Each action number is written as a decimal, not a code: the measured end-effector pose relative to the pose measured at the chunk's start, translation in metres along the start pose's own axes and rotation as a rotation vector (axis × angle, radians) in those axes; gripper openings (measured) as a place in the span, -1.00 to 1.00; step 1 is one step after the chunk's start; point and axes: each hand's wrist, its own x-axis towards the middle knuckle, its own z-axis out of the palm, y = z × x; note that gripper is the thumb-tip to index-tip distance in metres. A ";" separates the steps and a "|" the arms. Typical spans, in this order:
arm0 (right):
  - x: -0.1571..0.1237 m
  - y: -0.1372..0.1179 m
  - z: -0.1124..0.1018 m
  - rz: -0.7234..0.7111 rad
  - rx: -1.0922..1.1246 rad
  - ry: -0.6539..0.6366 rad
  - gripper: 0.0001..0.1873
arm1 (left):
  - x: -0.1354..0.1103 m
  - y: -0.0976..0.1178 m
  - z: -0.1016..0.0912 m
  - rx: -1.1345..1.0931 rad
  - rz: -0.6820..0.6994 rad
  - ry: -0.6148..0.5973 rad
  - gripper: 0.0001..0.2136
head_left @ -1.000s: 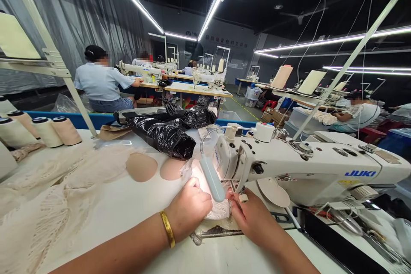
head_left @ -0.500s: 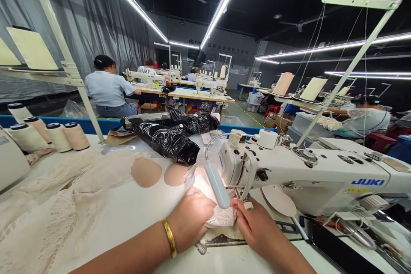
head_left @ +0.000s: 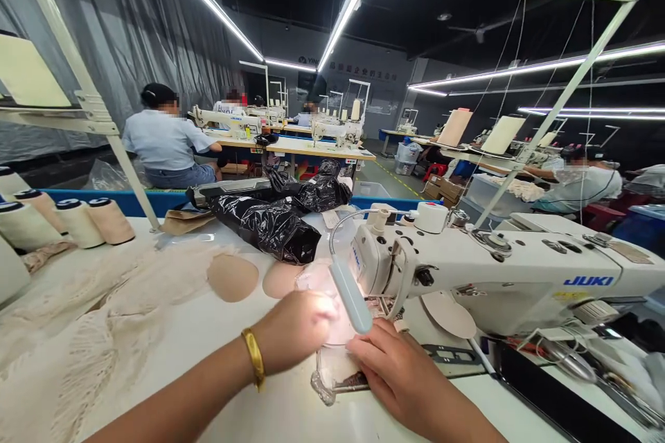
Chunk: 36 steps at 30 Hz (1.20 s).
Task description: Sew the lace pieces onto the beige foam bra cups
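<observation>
In the head view my left hand [head_left: 298, 329], with a gold bangle at the wrist, is raised left of the needle area. Its fingers are curled closed, and glare and blur hide what they may hold. My right hand [head_left: 392, 363] lies by the presser foot, fingers stretched out at the edge of a pale fabric piece [head_left: 337, 336]. The lamp [head_left: 350, 297] lights that piece and partly covers it. The white sewing machine [head_left: 499, 252] stands to the right. Two beige oval pads [head_left: 233, 277] lie beyond my left hand, partly under other things.
Cream lace fabric [head_left: 98, 339] spreads over the table's left side. Thread cones [head_left: 77, 223] stand at the far left. A black plastic bag [head_left: 270, 228] lies behind the pads. Another beige pad [head_left: 449, 315] rests under the machine arm. A co-worker [head_left: 166, 135] sits ahead.
My left hand has lifted off the lace at the needle and moved slightly left. My right hand's fingers have straightened and moved slightly nearer. The white lace between the hands no longer shows there.
</observation>
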 end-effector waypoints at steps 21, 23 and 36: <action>-0.001 0.006 -0.003 0.058 -0.011 -0.101 -0.74 | -0.006 -0.026 -0.010 0.121 0.008 0.022 -0.72; -0.001 0.007 -0.003 0.067 0.000 -0.099 -0.74 | -0.006 -0.029 -0.008 0.121 0.018 0.043 -0.72; -0.001 0.009 -0.003 0.050 -0.003 -0.066 -0.77 | -0.004 -0.036 0.002 0.273 0.152 0.093 -0.73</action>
